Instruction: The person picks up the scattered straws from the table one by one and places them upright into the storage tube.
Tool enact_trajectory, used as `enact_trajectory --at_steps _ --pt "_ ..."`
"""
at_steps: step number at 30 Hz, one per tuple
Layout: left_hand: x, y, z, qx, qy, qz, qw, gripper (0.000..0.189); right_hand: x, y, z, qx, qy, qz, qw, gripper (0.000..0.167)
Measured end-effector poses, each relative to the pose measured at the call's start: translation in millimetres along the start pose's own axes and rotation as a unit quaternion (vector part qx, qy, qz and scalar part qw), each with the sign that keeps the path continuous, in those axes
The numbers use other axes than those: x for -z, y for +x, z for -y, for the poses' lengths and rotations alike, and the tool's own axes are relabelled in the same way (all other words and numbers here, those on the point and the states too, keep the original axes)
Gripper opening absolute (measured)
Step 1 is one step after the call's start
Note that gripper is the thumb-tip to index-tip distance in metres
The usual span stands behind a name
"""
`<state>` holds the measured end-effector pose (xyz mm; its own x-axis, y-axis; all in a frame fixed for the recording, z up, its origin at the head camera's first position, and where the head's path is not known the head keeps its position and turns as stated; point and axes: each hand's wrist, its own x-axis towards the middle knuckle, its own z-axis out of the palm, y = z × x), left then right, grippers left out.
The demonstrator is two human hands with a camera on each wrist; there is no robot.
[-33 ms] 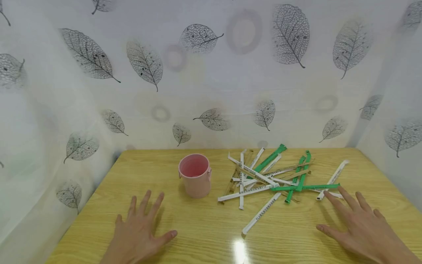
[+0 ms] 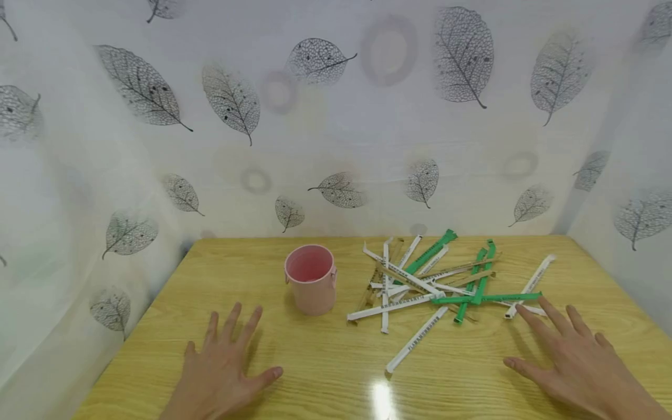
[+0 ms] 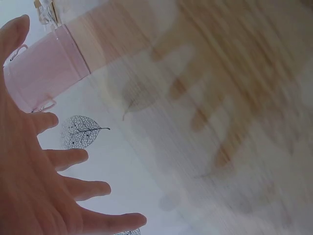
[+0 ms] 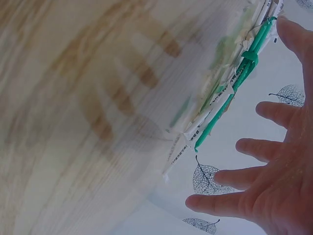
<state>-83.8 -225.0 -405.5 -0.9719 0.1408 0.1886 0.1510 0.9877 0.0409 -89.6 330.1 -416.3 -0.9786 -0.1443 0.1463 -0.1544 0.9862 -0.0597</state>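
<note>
In the head view my left hand (image 2: pixel 220 367) is spread over the near left of the table, its fingers apart and holding nothing. Beyond and to the right of it stands a small pink bucket (image 2: pixel 315 298), upright, with loops at its sides. Slim wrapped sticks with printed lettering, green (image 2: pixel 504 297), white (image 2: pixel 417 339) and brown, lie crossed in a loose pile right of the bucket. My right hand (image 2: pixel 580 361) is spread at the near right, holding nothing; its index fingertip overlaps a white stick's end, and I cannot tell whether they touch. Both wrist views show extended fingers.
The wood-grained table (image 2: pixel 304 373) has a glossy top that mirrors both hands in the wrist views. Pale cloth (image 2: pixel 336 134) printed with dark leaves hangs behind the table and along both sides. One white stick (image 2: pixel 530 286) lies at the pile's right edge.
</note>
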Motion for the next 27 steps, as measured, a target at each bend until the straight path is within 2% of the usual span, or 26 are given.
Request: enact_trajectory --at_steps 7,11,15,18,22,24,25,27 --pt "-1.1 -2.6 0.1 -0.006 -0.001 -0.015 0.9999 0.103 -1.2 1.0 -3.9 0.006 -0.003 -0.005 1.0000 0.088" --pt "-0.3 -1.2 0.6 -0.008 -0.010 -0.024 0.9996 0.100 -1.6 3.6 -1.2 0.038 0.017 -0.049 0.9979 0.085" --pt "3.4 9.4 -0.4 -0.010 -0.073 -0.047 0.9962 0.090 -1.2 14.6 6.6 0.104 0.052 -0.113 0.9867 0.070" --pt "8.0 24.0 -3.4 -0.013 -0.156 -0.074 0.9849 0.080 0.1 30.8 13.9 0.169 0.064 -0.155 0.9714 0.053" --pt "13.2 52.9 -9.7 -0.040 -0.256 -0.116 0.9587 0.072 -1.0 58.2 25.4 0.257 0.066 -0.185 0.9462 0.028" --pt "13.9 69.8 -13.6 -0.055 -0.291 -0.128 0.9466 0.072 -3.0 71.2 32.2 0.288 0.068 -0.187 0.9369 0.027" --pt "13.7 78.0 -15.6 -0.061 -0.305 -0.128 0.9417 0.072 -3.9 76.9 35.6 0.297 0.067 -0.180 0.9354 0.027" --pt "13.4 92.7 -19.6 -0.065 -0.325 -0.116 0.9363 0.075 -6.4 86.9 42.7 0.310 0.069 -0.165 0.9336 0.034"
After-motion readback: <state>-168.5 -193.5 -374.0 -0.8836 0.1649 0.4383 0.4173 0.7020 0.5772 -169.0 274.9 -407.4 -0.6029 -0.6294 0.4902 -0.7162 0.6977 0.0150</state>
